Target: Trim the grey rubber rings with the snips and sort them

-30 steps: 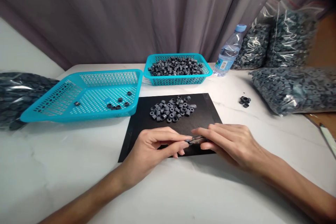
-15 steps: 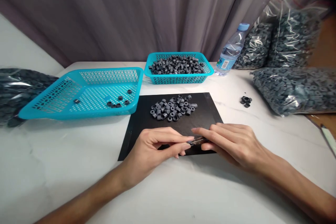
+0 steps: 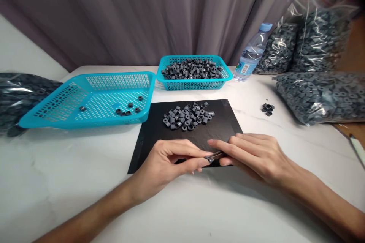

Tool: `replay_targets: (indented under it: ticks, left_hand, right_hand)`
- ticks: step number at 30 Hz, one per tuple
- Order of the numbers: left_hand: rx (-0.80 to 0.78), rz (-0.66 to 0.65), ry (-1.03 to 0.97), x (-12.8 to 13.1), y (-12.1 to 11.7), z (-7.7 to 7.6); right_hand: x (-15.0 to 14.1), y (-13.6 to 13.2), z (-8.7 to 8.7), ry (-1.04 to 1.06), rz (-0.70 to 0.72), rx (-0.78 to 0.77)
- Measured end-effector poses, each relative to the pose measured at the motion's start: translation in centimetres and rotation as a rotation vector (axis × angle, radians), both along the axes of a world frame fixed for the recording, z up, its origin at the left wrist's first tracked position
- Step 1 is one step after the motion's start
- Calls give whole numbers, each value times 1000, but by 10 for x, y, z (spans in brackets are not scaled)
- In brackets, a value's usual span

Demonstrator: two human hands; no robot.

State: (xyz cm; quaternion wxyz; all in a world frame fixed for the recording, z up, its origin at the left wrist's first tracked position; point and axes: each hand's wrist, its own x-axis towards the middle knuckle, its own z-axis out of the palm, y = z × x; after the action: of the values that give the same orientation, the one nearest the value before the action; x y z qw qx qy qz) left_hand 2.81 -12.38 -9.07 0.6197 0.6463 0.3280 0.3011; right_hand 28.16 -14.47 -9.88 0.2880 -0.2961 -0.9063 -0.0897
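Note:
My left hand point(image 3: 171, 159) and my right hand point(image 3: 251, 153) meet at the near edge of a black mat point(image 3: 222, 125) on the white table. Both are closed in a pinch on a short row of small grey rings point(image 3: 214, 156) held end to end between the fingertips. A loose pile of grey rings point(image 3: 188, 115) lies on the mat just beyond the hands.
A large teal basket point(image 3: 85, 115) at the left holds several rings. A smaller teal basket point(image 3: 196, 83) behind the mat is full of them. A water bottle point(image 3: 251, 55) and clear bags of rings point(image 3: 316, 95) stand at the right, another bag point(image 3: 17, 98) at far left. A few rings point(image 3: 267, 109) lie on the table.
The hands stay almost still, the fingertips shifting slightly on the row of rings. The view has tilted a little.

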Motion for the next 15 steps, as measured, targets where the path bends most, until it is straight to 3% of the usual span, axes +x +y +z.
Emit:
replay_targets:
  ticks: [15]
  left_hand:
    - [-78,-31,-48,2,0,3]
  right_hand:
    - [1,0,1,-24,11,92]
